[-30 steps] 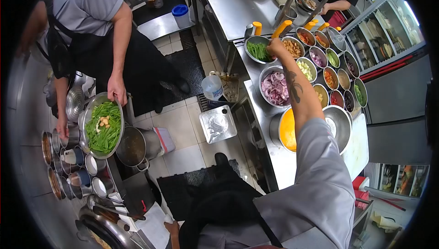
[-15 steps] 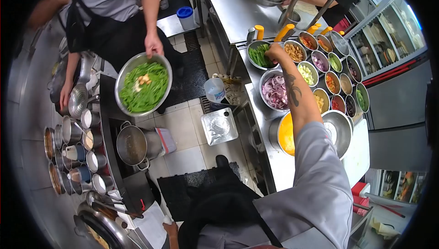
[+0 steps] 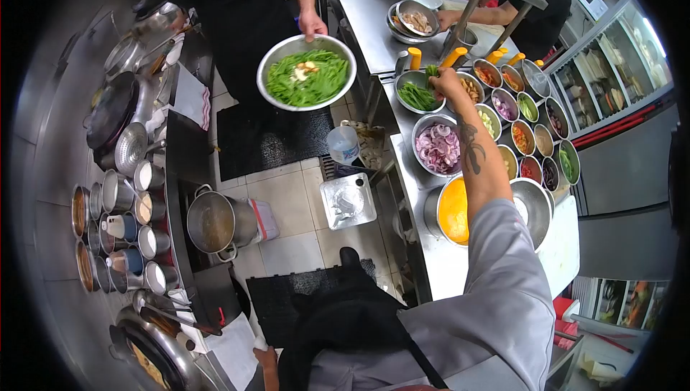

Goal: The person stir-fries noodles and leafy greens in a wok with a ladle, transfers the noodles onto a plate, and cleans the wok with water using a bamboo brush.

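Observation:
My right hand [image 3: 448, 85] reaches out over a metal bowl of cut green stalks [image 3: 417, 96]. Its fingers are closed on a small bunch of green stalks [image 3: 431, 72], raised above the bowl's rim. Just below that bowl stands one with sliced red onions [image 3: 437, 148]. My left hand [image 3: 267, 356] is low by my side at the left counter, fingers closed on something white like a cloth [image 3: 260, 344]. Across the aisle, a co-worker's hand [image 3: 312, 24] grips a metal bowl [image 3: 351, 75] of green vegetables topped with pale chopped pieces.
Several small ingredient tins [image 3: 522, 136] line the right counter beside a pot of orange liquid [image 3: 453, 211] and an empty steel bowl [image 3: 540, 227]. A stockpot [image 3: 210, 222] is at the left. A square tin [image 3: 348, 200] sits mid-aisle. Another person's arm [image 3: 485, 16] is at the back.
My right hand has lifted slightly out of the greens with stalks in its fingers. The co-worker has moved rightward with the bowl, nearer the counter. At the back, another hand has lowered a bowl.

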The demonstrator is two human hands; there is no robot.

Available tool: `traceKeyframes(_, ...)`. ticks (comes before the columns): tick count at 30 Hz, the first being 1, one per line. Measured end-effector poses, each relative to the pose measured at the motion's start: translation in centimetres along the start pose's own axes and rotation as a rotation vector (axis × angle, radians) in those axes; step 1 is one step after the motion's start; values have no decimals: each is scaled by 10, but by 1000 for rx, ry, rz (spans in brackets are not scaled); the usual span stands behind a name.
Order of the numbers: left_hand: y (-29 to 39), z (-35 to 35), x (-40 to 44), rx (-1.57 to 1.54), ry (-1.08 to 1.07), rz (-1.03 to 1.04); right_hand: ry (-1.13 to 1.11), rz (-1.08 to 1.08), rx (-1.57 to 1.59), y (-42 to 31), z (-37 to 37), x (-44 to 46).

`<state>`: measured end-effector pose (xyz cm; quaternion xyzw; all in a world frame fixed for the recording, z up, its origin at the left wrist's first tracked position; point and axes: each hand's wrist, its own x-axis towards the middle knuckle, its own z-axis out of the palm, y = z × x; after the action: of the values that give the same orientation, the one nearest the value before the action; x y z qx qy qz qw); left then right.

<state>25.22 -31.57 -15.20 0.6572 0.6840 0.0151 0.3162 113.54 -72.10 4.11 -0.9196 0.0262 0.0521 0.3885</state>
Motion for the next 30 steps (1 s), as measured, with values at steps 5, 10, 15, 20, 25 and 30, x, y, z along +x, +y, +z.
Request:
traceKeyframes(5, -1, -2, -9, 114, 36, 26, 50, -60, 82, -1, -7, -6)
traceKeyframes(10, -10, -1, -13, 64, 62, -4, 64, -181, 111, 16, -3, -6)
traceKeyframes(15, -28, 0, -12, 10, 34, -2, 29, -57, 647, 4, -12, -20)
traceKeyframes(20, -11, -4, -18, 1, 3, -19, -81, -86, 982, -28, -28, -53)
traceKeyframes(25, 41, -36, -39, -133, -138, -49, -229, -240, 993, -94, -24, -126)
traceKeyframes(30, -108, 19, 29, -73, 136, 223, -466, -444, 955, -178, 16, -237)
